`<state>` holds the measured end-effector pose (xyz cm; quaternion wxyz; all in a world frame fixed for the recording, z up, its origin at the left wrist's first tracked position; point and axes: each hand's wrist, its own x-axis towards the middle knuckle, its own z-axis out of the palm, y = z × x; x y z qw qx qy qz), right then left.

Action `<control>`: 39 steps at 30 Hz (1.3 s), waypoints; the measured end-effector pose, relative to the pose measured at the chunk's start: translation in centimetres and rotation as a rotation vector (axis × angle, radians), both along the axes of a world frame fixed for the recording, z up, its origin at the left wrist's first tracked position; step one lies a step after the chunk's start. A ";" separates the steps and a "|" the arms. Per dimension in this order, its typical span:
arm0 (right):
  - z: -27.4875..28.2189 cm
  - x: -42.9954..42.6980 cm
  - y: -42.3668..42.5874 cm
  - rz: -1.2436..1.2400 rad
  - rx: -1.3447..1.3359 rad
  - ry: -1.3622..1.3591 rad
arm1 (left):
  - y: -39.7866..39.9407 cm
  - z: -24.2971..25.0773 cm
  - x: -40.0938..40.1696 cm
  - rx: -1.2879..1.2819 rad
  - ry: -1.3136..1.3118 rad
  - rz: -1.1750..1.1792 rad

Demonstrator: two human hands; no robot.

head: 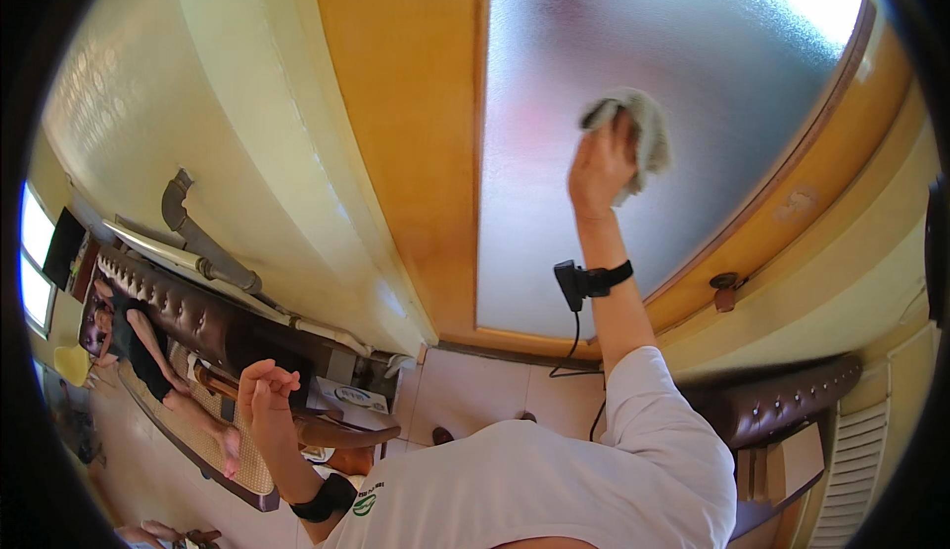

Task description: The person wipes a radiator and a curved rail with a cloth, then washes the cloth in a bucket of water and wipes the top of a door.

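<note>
My right hand (603, 167) presses a pale cloth (652, 141) against the frosted glass panel (534, 252) of a door with a yellow-brown wooden frame (415, 141). The cloth is bunched under my fingers, and both are slightly blurred. A black strap with a small device (586, 283) circles my right forearm, and a cable hangs from it. Raised at my left side, my left hand (269, 397) has loosely curled fingers and holds nothing. It appears in front of a wooden chair (345, 434), touching nothing that I can see. Another black strap (324, 497) sits on the left forearm.
A person (148, 356) lies on a dark tufted sofa (171, 297) at the left. Grey pipes (211, 252) run along that wall. A cardboard box (798, 464) rests by a second tufted seat (787, 397) at the right. Another person's limbs (167, 534) show at lower left.
</note>
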<state>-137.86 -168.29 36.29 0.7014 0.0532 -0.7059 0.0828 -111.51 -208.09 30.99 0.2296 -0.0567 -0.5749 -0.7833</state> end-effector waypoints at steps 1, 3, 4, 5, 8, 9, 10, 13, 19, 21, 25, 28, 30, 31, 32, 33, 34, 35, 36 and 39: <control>-0.4 -0.3 -2.0 0.029 0.039 -0.057 | -0.7 -0.1 0.0 0.001 -0.004 -0.002; -1.4 -0.2 -6.0 0.083 0.063 -0.143 | -1.6 -0.3 -0.1 0.009 -0.013 0.008; -2.6 -0.3 -7.6 0.134 0.074 -0.254 | -1.9 -0.4 -0.3 0.009 -0.018 0.001; -4.1 -0.5 -8.9 0.190 0.085 -0.363 | -2.1 -0.5 -0.4 0.005 -0.004 -0.027; -7.7 -0.3 -9.2 0.308 0.042 -0.231 | -1.9 -1.0 -2.0 0.010 -0.025 -0.138; -8.3 0.3 -9.2 0.311 0.045 -0.233 | -1.6 -1.1 -2.4 0.018 -0.062 -0.193; -9.2 1.4 -9.3 0.328 0.073 -0.359 | -0.9 -1.1 -2.8 0.030 -0.082 -0.214; -12.2 4.0 -8.2 0.448 0.079 -0.666 | 1.7 -1.4 -4.9 -0.089 -0.216 -0.310; -10.1 8.8 -8.6 1.194 -0.426 -1.030 | 11.0 -4.3 -10.0 -0.424 -0.047 -0.440; -7.6 10.1 -9.3 1.341 -0.446 -1.110 | 12.9 -5.1 -11.7 -0.391 -0.017 -0.330; -4.3 12.3 -9.5 1.368 -0.258 -1.303 | 18.3 -6.6 -13.3 -0.306 -0.011 -0.217; -4.5 11.7 -7.8 1.539 -0.181 -1.371 | 21.8 -8.7 -14.4 0.205 -0.074 -0.359; -4.3 11.2 -6.0 1.637 -0.174 -1.398 | 23.2 -8.4 -14.7 0.418 -0.080 -0.419; -3.9 11.0 -4.7 1.621 -0.204 -1.453 | 23.5 -7.3 -14.4 0.465 -0.178 -0.444; -3.5 10.8 -3.3 1.603 -0.236 -1.508 | 23.8 -6.7 -14.4 0.513 -0.277 -0.469; -3.0 10.9 -2.2 1.624 -0.213 -1.520 | 23.8 -6.8 -14.5 0.519 -0.269 -0.441; -2.2 10.9 -0.8 1.611 -0.305 -1.544 | 23.8 -7.1 -14.8 0.579 -0.316 -0.444; -1.6 10.8 0.8 1.594 -0.397 -1.567 | 23.7 -7.1 -15.0 0.640 -0.362 -0.447; -1.2 10.9 2.9 1.532 -0.444 -1.470 | 23.5 -6.0 -15.7 0.700 -0.420 -0.399; -1.0 12.1 9.8 1.383 -0.571 -1.256 | 21.2 -0.4 -16.7 0.760 -0.138 -0.358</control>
